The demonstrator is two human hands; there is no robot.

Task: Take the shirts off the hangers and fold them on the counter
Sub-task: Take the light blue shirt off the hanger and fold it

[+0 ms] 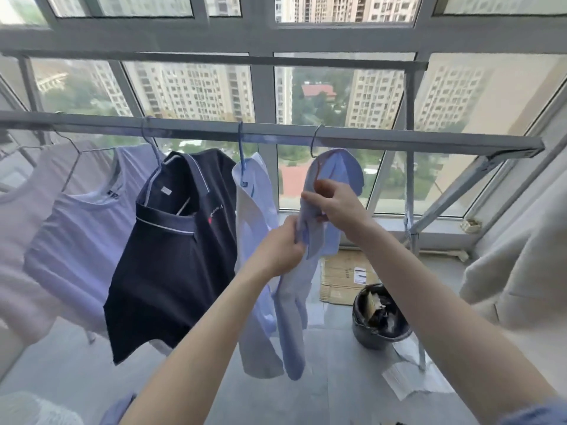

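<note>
The light blue shirt (293, 317) hangs from a hanger (314, 141) on the rail (414, 142) just above the fingers. The left hand (283, 248) curls tight around its front edge, and the right hand (333, 207), just above, pinches the cloth below the collar. The fingertips themselves are hidden behind cloth and knuckles, and only the hanger's hook shows. Left of the fingers hang a white shirt (254, 210) and a navy polo (171, 256).
</note>
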